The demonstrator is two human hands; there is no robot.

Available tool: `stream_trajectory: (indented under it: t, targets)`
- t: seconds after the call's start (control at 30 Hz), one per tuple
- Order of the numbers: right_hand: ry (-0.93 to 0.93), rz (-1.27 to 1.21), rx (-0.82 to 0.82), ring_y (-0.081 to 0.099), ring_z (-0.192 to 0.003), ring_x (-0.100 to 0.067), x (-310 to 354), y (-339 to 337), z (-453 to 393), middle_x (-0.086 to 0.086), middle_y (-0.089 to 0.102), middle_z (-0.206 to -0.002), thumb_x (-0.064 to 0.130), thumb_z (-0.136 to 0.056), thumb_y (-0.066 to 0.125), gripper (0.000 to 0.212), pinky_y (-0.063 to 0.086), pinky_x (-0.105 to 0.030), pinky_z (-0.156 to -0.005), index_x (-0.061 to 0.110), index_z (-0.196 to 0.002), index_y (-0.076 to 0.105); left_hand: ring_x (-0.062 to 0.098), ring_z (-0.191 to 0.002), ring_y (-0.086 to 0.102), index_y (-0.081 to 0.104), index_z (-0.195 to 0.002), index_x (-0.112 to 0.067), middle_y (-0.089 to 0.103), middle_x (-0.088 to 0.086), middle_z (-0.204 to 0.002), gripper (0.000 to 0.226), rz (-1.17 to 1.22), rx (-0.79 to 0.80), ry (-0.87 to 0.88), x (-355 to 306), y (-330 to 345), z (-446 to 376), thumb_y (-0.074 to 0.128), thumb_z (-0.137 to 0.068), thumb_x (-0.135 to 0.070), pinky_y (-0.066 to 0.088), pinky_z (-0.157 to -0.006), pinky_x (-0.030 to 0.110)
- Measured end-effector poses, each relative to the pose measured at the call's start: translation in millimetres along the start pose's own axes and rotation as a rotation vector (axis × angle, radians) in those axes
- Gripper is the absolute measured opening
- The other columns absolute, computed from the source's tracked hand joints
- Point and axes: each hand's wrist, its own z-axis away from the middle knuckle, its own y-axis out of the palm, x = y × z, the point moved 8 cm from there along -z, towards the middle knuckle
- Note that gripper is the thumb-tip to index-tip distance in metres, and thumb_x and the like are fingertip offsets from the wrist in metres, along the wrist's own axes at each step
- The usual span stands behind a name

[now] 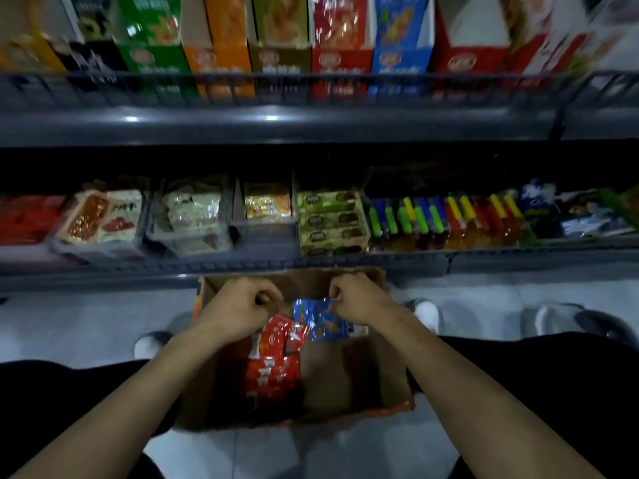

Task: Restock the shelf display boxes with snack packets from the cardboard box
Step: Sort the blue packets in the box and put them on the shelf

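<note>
With the cardboard box point(363, 382) at 6 o'clock, the left hand point(238, 305) clamps red packets point(276, 344), the right hand point(359, 299) pinches blue packets point(325, 319); lift both squarely, unspilled.

A pale tiled floor point(86, 326) carries the open cardboard box point(363, 378) at the centre, its far edge up against the lower shelf point(138, 274) at 12 o'clock. That shelf holds a row of snack trays point(193, 216) toward 10 o'clock, green packets point(330, 219) at 12 and coloured bottles point(446, 219) toward 2. Higher at 12 o'clock, the blurred upper shelf point(311, 126) bears upright display boxes point(340, 46) side by side in black, green, orange, red and blue.
</note>
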Motion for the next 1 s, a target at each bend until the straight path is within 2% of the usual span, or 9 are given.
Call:
stream_trajectory:
  t: [0.13,0.27,0.43,0.5,0.57,0.67,0.73,0.9,1.0]
  targets:
    - [0.107,0.032,0.148,0.059,-0.104,-0.028,-47.0,83.0,-24.6,-0.01,0.064,-0.111,0.027,-0.089,0.06,0.019,0.049,-0.034,-0.089,0.014,-0.103,0.063,-0.007,-0.075,0.06,0.072,-0.085,-0.031,0.063,-0.022,-0.077,0.018,0.047,0.089,-0.126,34.7,36.0,11.9,0.067,-0.084,-0.013,0.038,-0.064,0.0]
    - [0.193,0.018,0.247,0.048,-0.126,-0.031,-84.5,151.4,-45.4,-0.011,0.051,-0.137,0.024,-0.09,0.058,0.044,0.042,-0.038,-0.105,0.019,-0.133,0.052,-0.008,-0.078,0.06,0.076,-0.088,-0.023,0.065,-0.022,-0.079,0.015,0.099,0.084,-0.18,49.2,53.3,14.6,0.067,-0.084,-0.011,0.037,-0.07,-0.002]
    - [0.138,0.273,0.26,0.008,-0.146,-0.038,-98.1,191.2,-80.2,-0.008,0.001,-0.161,0.031,-0.087,0.058,0.08,0.017,-0.053,-0.117,0.029,-0.153,0.013,-0.002,-0.09,0.064,0.075,-0.089,-0.029,0.07,-0.019,-0.09,0.019,0.206,0.079,-0.237,65.4,70.1,17.4,0.068,-0.086,-0.011,0.05,-0.087,0.021]
    - [0.116,0.362,0.305,0.004,-0.146,-0.04,-99.2,200.8,-88.7,-0.008,-0.01,-0.161,0.027,-0.085,0.06,0.088,0.016,-0.055,-0.116,0.03,-0.153,0.005,0.001,-0.095,0.064,0.075,-0.091,-0.028,0.071,-0.017,-0.094,0.019,0.237,0.086,-0.268,72.1,74.8,21.8,0.068,-0.087,-0.011,0.05,-0.09,0.024]
    - [0.108,0.402,0.289,0.009,-0.145,-0.04,-99.8,205.2,-85.0,-0.01,-0.005,-0.16,0.024,-0.084,0.062,0.084,0.019,-0.055,-0.116,0.031,-0.151,0.012,0.004,-0.099,0.064,0.075,-0.093,-0.025,0.072,-0.012,-0.099,0.018,0.26,0.099,-0.291,80.7,78.4,25.7,0.067,-0.086,-0.01,0.051,-0.094,0.03]
    - [0.056,0.457,0.174,0.03,-0.135,-0.039,-87.3,216.2,-58.1,-0.015,0.025,-0.151,0.026,-0.096,0.048,0.052,0.026,-0.053,-0.112,0.025,-0.145,0.032,0.008,-0.102,0.064,0.074,-0.095,-0.023,0.072,-0.007,-0.102,0.018,0.277,0.117,-0.352,93.7,82.1,28.1,0.067,-0.087,-0.01,0.051,-0.096,0.037]
    - [0.065,0.475,0.138,0.038,-0.128,-0.039,-81.4,225.7,-44.2,-0.018,0.035,-0.143,0.021,-0.098,0.042,0.044,0.032,-0.052,-0.107,0.017,-0.142,0.035,0.01,-0.104,0.063,0.073,-0.096,-0.024,0.071,-0.004,-0.104,0.017,0.28,0.123,-0.382,97.2,84.9,27.1,0.066,-0.088,-0.01,0.05,-0.097,0.036]
    - [0.124,0.468,0.097,0.045,-0.122,-0.033,-98.6,217.0,-54.3,-0.015,0.045,-0.135,0.029,-0.098,0.047,0.045,0.04,-0.046,-0.101,0.012,-0.139,0.038,0.015,-0.105,0.063,0.07,-0.101,-0.025,0.07,0.001,-0.107,0.019,0.265,0.154,-0.397,96.3,94.6,25.8,0.064,-0.089,-0.011,0.051,-0.095,0.033]
    - [0.184,0.399,0.143,0.043,-0.122,-0.037,-108.8,213.7,-54.4,-0.02,0.04,-0.136,0.034,-0.09,0.062,0.062,0.041,-0.046,-0.101,0.009,-0.14,0.035,0.014,-0.107,0.061,0.068,-0.099,-0.027,0.069,-0.001,-0.107,0.019,0.27,0.193,-0.411,96.0,102.3,26.2,0.064,-0.089,-0.012,0.05,-0.096,0.034]
